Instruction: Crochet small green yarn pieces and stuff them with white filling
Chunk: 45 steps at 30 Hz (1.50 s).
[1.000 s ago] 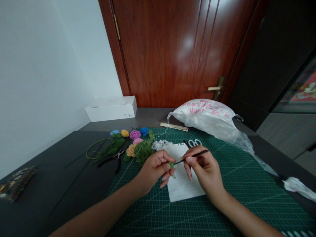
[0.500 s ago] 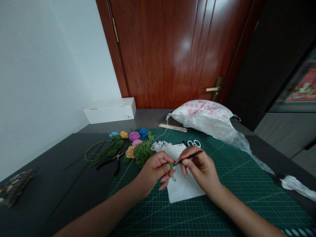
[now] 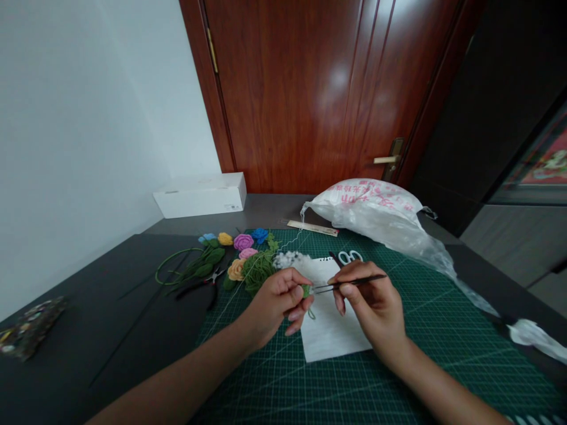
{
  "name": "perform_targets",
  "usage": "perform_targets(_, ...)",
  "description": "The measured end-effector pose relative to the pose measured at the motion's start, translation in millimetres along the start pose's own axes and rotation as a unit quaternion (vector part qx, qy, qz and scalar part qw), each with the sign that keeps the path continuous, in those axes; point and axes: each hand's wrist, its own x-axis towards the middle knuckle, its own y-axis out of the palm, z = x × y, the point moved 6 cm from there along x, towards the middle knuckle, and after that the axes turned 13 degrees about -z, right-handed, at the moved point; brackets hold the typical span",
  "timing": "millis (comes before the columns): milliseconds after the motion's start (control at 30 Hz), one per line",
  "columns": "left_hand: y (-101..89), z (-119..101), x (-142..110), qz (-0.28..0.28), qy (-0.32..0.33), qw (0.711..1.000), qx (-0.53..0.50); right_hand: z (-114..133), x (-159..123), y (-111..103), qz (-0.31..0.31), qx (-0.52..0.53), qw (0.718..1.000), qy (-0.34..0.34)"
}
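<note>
Over a sheet of white paper, my left hand pinches a small green crocheted piece between thumb and fingers. A bit of white stuffing shows at its right-hand side, and a short loop of green yarn hangs below. My right hand grips dark tweezers, their two tips parted and pointing left at the stuffing. Whether the tips touch it I cannot tell. Behind my left hand lie a ball of green yarn and a heap of white stuffing.
Crocheted flowers and pliers lie to the left. Scissors sit behind the paper on a green cutting mat. A ruler, a plastic bag of stuffing and a white box are farther back.
My right hand has drawn the tweezers back to the right, away from the green piece, and their tips now stand apart. White stuffing now shows at the piece. My left hand keeps its pinch.
</note>
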Motion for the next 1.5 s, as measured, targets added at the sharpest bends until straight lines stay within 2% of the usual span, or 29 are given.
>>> perform_targets(200,3.1,1,-2,0.011,0.012,1.000,0.011,1,-1,0,-0.013,-0.016,1.000,-0.001)
perform_targets(367,5.8,-1,-4,0.022,0.013,1.000,0.010,-7,-2,-1,-0.032,-0.011,0.998,0.049)
perform_targets(533,5.3,4,-6,0.032,0.009,0.999,0.016,-13,-8,8,0.006,-0.002,0.996,0.093)
perform_targets(600,4.0,8,-7,0.031,-0.001,0.999,0.022,-12,-10,11,0.027,-0.012,0.996,0.085)
perform_targets(767,1.9,12,-5,0.020,-0.016,0.999,0.042,-6,-12,15,0.054,-0.061,0.996,-0.028)
perform_targets(833,2.1,9,-2,0.012,-0.007,0.999,0.040,-9,-11,13,0.049,-0.050,0.997,-0.012)
perform_targets(933,1.7,3,1,-0.007,0.008,0.999,0.032,-10,-6,4,0.000,-0.031,0.999,0.031)
perform_targets(1033,0.1,0,3,-0.023,0.021,0.999,0.018,0,0,-3,-0.041,-0.017,0.999,0.013)
perform_targets(1133,0.0,-1,2,-0.018,0.026,0.999,0.009,6,1,-2,-0.041,0.000,0.999,0.002)
perform_targets(1500,1.7,1,0,0.007,0.015,1.000,-0.001,3,-4,2,-0.029,0.003,1.000,-0.001)
